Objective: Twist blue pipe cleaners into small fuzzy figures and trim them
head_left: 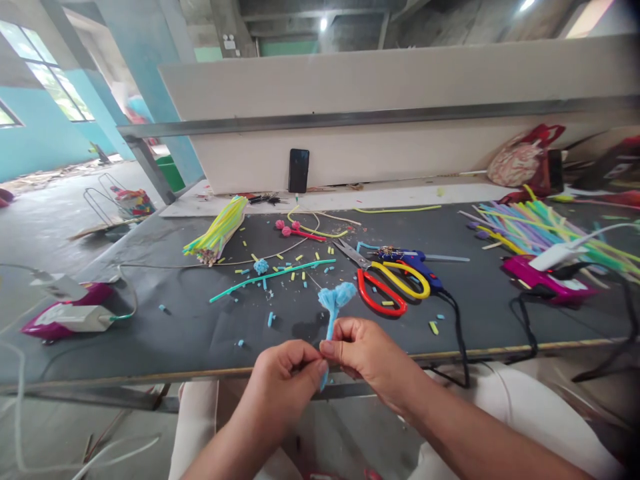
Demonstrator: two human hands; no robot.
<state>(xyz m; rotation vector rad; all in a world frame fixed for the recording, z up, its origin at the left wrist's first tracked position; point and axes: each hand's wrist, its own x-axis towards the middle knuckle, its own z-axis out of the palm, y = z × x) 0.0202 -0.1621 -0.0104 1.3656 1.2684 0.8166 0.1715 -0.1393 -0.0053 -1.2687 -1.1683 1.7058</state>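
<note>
A blue pipe-cleaner flower [336, 297] with a fuzzy head stands upright between my hands, just over the table's front edge. My left hand [290, 375] pinches the lower stem, whose tip pokes out below the fingers. Higher on the same stem, my right hand [361, 348] is closed with thumb and forefinger. Beyond them lie scissors [383, 283] with red and yellow handles, blades pointing away to the left. A teal pipe cleaner [270, 280] and a small blue fuzzy ball [261, 266] rest among cut bits.
A blue glue gun [417, 265] lies behind the scissors, its black cord running off the front edge. Pipe-cleaner bundles [217, 230] lie left and right. Magenta power strips [547, 279] sit at both sides. A phone [299, 171] leans at the back, near pink fuzzy balls [286, 229].
</note>
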